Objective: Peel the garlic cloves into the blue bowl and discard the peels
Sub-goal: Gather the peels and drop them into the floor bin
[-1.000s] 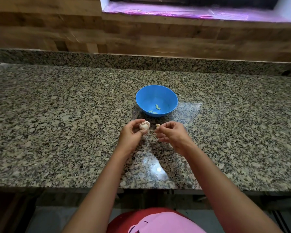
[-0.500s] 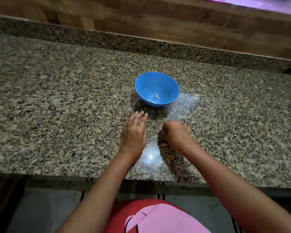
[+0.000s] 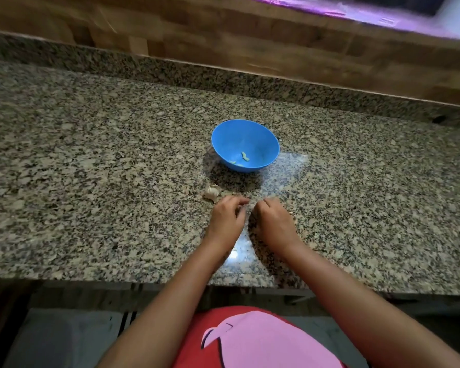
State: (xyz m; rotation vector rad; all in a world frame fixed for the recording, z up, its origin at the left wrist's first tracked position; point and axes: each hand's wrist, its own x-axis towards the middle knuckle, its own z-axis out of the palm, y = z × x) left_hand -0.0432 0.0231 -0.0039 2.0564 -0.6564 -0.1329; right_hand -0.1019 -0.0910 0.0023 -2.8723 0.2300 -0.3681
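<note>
left hand [image 3: 227, 217], right hand [image 3: 272, 221] curling together over counter [image 3: 91, 181] | garlic piece [image 3: 211, 193] lying beside left hand | blue bowl [image 3: 266, 144] holding cloves [image 3: 245, 156]

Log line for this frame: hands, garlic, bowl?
left hand: fingers curled, contents hidden | right hand: same | papery white garlic chunk: on speckled granite counter | round blue plastic bowl: few pale cloves inside

Bowl [image 3: 223, 152] on counter [image 3: 91, 181], cloves [image 3: 245, 156] in it, garlic [image 3: 211, 193] before it
</note>
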